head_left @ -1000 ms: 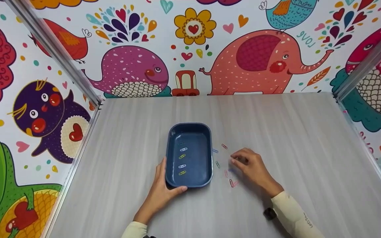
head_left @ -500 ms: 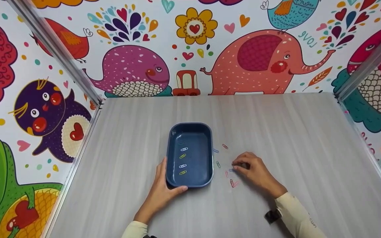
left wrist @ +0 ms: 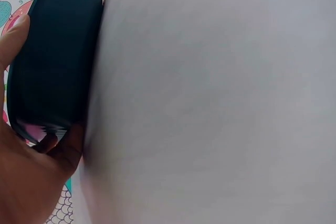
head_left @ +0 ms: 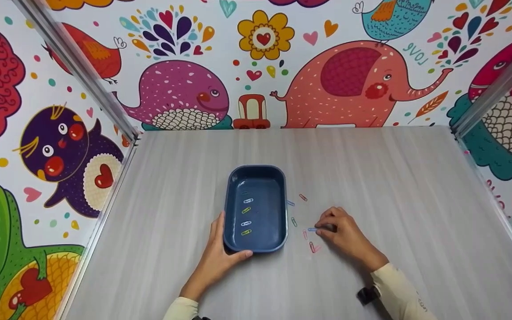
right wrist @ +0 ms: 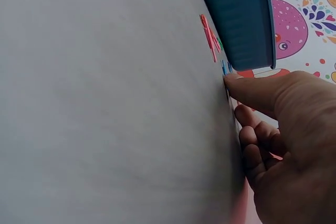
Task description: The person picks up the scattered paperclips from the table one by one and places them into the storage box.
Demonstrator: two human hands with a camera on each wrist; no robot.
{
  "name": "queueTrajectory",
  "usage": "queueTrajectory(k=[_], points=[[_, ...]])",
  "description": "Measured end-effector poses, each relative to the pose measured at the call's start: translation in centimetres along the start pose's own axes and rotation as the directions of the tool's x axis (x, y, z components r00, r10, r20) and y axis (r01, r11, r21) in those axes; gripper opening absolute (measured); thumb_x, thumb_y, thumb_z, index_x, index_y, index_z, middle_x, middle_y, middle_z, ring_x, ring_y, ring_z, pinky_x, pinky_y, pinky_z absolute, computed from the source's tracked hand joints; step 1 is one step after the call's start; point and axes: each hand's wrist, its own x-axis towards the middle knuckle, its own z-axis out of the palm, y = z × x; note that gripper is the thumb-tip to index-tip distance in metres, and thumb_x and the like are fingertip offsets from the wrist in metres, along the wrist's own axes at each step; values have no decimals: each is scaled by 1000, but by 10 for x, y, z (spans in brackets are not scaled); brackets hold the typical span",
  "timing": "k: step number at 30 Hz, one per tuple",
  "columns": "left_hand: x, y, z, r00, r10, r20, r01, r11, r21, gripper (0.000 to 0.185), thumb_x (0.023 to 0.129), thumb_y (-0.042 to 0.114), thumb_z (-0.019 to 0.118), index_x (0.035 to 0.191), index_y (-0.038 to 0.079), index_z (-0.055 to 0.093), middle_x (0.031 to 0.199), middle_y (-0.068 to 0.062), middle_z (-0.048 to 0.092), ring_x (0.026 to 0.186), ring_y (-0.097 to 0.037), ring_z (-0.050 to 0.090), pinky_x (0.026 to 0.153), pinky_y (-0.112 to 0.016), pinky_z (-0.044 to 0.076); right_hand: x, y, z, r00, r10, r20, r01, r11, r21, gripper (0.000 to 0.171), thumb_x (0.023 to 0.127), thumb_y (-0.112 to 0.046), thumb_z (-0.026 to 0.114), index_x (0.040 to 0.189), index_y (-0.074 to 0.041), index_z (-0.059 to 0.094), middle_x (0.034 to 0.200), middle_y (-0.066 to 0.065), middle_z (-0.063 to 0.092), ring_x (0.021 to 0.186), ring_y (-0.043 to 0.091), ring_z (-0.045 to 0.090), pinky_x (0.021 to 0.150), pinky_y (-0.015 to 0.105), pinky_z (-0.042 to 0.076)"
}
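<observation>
Blue paperclip [head_left: 312, 229] flat on table [head_left: 371, 178], pinched at right hand [head_left: 342, 231] fingertips; left hand [head_left: 220, 253] grips blue tray [head_left: 256, 244] near corner.

Bright, even light falls from above onto the table [head_left: 371, 178], with only soft, short shadows under the blue tray [head_left: 256, 246] and both hands. No hard glare beyond a faint sheen inside the tray. The head view is sharp, its wall edges bowed outward around the tray. Both wrist views are soft, the tabletop a washed-out blur.
</observation>
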Motion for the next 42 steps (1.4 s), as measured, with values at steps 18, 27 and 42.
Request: queueTrajectory(k=[18, 27, 42], points=[[0, 0, 0, 1000, -18, 0, 18, 1000, -9, 134, 82, 37, 100, 176, 2, 12, 177, -24, 21, 164, -45, 24, 130, -63, 21, -1, -7, 3, 994, 101, 28, -100, 994, -45, 19, 89, 8, 86, 87, -10, 81, 101, -5, 66, 104, 20, 55, 90, 31, 53], [0, 1, 1, 1000, -11, 6, 11, 1000, 5, 132, 83, 37, 100, 176, 2, 12, 177, -23, 20, 163, -46, 25, 129, -65, 23, -2, -6, 4, 998, 67, -8, -68, 995, -70, 26, 89, 9, 86, 84, -15, 77, 100, -7, 66, 103, 15, 54, 91, 29, 50], [0, 0, 0, 1000, -8, 3, 8, 1000, -7, 132, 82, 36, 100, 176, 5, 12, 178, -23, 21, 163, -45, 25, 129, -64, 22, 1, -21, 3, 995, 97, 14, -97, 995, 22, 12, 95, 0, 84, 96, -12, 82, 98, -7, 70, 95, 17, 56, 81, 25, 48]])
